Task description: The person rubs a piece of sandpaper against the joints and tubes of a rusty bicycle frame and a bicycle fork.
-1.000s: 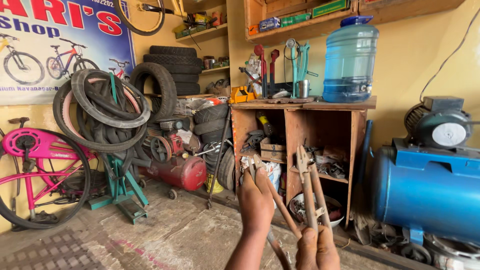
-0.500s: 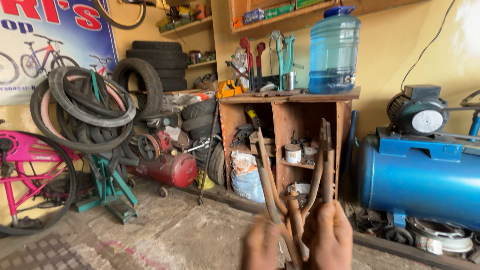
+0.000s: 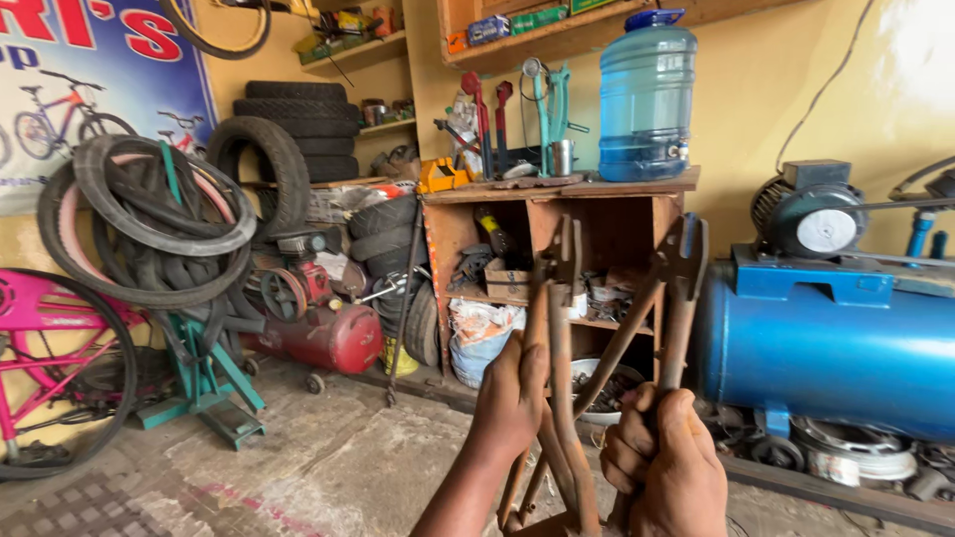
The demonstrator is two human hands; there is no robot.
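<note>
Both hands are raised in front of me, each gripping rusty metal spanners held upright. My left hand is closed around two long rusty spanners whose heads point up beside the wooden cabinet. My right hand grips another pair of rusty spanners, their open-ended heads level with the cabinet's top shelf. The lower ends of the tools cross near the bottom edge of the view.
A blue air compressor tank stands at right. A large blue water bottle sits on the cabinet. Stacked tyres, a red compressor, a green stand and a pink bicycle fill the left.
My view has moved closer to the cabinet and a little right. The hands have risen and spread the spanners apart into two pairs.
</note>
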